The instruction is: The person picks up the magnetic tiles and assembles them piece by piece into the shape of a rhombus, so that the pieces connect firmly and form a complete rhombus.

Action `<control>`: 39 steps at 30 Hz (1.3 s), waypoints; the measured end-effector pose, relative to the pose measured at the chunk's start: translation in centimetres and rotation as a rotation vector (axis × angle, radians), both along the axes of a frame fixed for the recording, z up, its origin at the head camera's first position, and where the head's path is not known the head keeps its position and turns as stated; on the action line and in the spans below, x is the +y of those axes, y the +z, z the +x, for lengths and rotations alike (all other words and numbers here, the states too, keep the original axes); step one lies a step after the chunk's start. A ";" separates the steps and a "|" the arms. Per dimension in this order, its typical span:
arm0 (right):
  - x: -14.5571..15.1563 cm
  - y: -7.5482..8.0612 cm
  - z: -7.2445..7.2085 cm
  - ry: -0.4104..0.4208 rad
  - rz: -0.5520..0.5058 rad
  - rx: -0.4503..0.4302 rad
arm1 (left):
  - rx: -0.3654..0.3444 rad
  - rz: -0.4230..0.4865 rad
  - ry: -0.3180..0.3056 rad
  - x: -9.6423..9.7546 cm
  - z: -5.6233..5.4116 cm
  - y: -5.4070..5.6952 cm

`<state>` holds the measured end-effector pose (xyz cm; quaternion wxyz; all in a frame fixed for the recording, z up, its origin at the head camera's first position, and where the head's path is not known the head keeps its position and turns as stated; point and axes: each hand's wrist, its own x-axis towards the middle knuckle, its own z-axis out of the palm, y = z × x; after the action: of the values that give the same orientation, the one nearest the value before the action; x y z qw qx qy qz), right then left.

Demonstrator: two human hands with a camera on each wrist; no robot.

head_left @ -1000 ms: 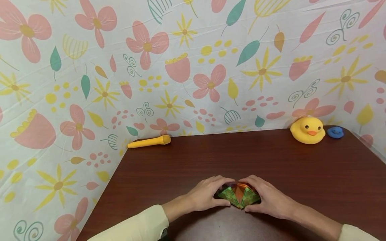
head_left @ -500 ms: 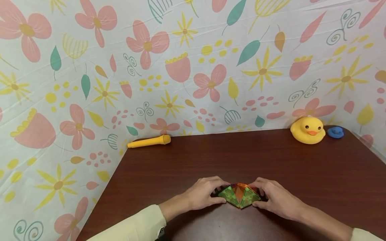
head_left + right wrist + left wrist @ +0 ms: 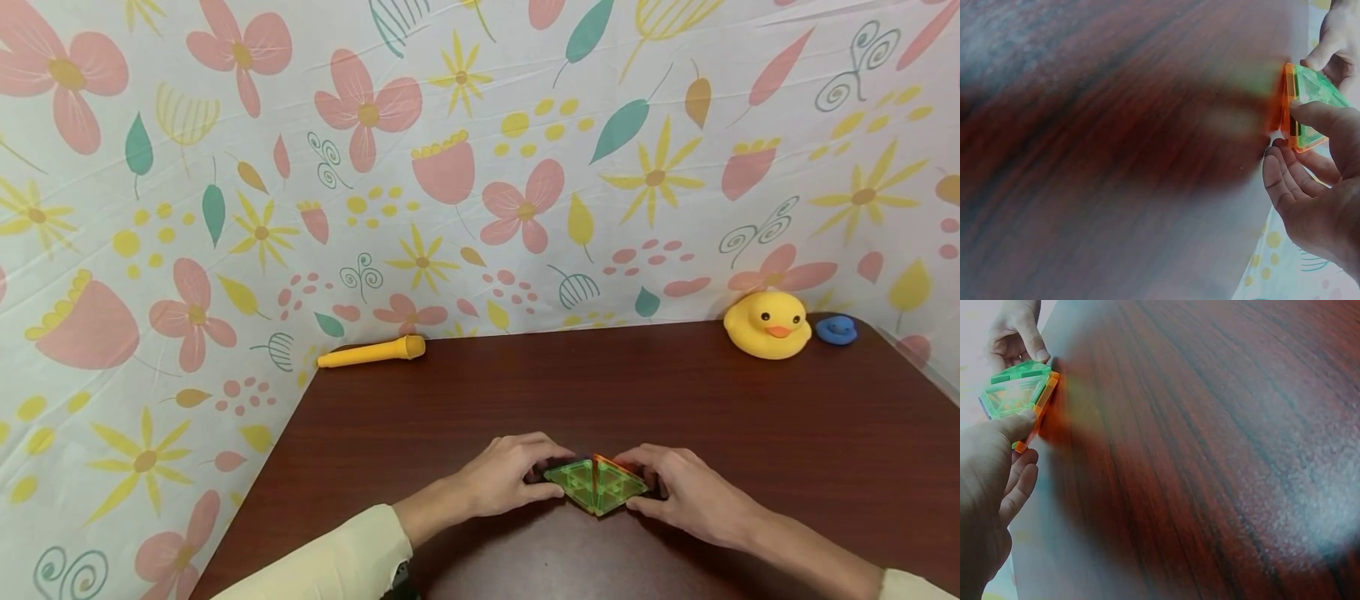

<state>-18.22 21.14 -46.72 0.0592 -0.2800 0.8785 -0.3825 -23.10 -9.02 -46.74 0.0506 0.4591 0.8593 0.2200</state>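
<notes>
Two green see-through triangular magnetic tiles, a left one (image 3: 576,485) and a right one (image 3: 618,487), lie side by side near the front of the table and form a diamond. Orange tile edges (image 3: 1047,394) show under and behind them. My left hand (image 3: 506,477) pinches the diamond's left corner between thumb and fingers. At the opposite corner my right hand (image 3: 686,493) pinches the right tile, its thumb on the near side. In the right wrist view an orange edge (image 3: 1291,94) lies against the green under the right thumb. The fingertips behind the tiles are partly hidden.
On the dark brown table (image 3: 480,392), a yellow toy microphone (image 3: 371,353) lies at the back left. A yellow rubber duck (image 3: 767,326) and a small blue duck (image 3: 836,330) sit at the back right. A flower-print cloth (image 3: 450,167) hangs behind the table.
Both hands have slid outward to the tiles' outer corners. The green triangles have swung together over the orange part that showed between them. The items at the back stay put.
</notes>
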 end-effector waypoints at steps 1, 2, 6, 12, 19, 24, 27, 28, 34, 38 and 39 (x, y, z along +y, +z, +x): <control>0.0 0.0 0.0 0.000 -0.003 -0.002 | 0.001 0.001 0.002 0.0 0.0 0.0; 0.0 0.0 0.1 0.002 -0.007 -0.001 | 0.001 0.001 0.003 0.0 0.0 0.0; 0.0 0.1 0.1 0.001 -0.019 -0.013 | 0.003 -0.002 0.012 0.1 0.0 0.1; 0.0 0.1 0.2 -0.011 -0.039 -0.040 | 0.014 0.008 0.001 0.0 0.2 0.0; 0.0 0.0 0.3 -0.015 -0.053 -0.032 | 0.052 0.011 -0.030 0.4 0.2 -0.1; -0.2 0.0 0.2 -0.019 -0.065 -0.026 | 0.080 -0.032 -0.055 0.7 0.1 -0.1; -0.3 0.0 0.2 -0.021 -0.070 -0.022 | 0.067 -0.032 -0.059 0.7 0.0 -0.1; -0.3 0.0 0.2 -0.022 -0.071 -0.020 | 0.062 -0.032 -0.060 0.7 0.0 -0.1; -0.3 0.1 0.3 -0.030 -0.075 -0.023 | 0.056 -0.040 -0.066 0.7 -0.1 0.0; -0.3 0.1 0.4 -0.030 -0.087 -0.025 | 0.048 -0.039 -0.068 0.8 -0.1 0.1; -0.3 0.1 0.4 -0.031 -0.090 -0.026 | 0.046 -0.040 -0.068 0.8 -0.1 0.2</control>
<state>-17.80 20.87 -46.60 0.0518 -0.2636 0.8640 -0.4259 -23.20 -8.19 -46.58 0.0475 0.4918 0.8483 0.1904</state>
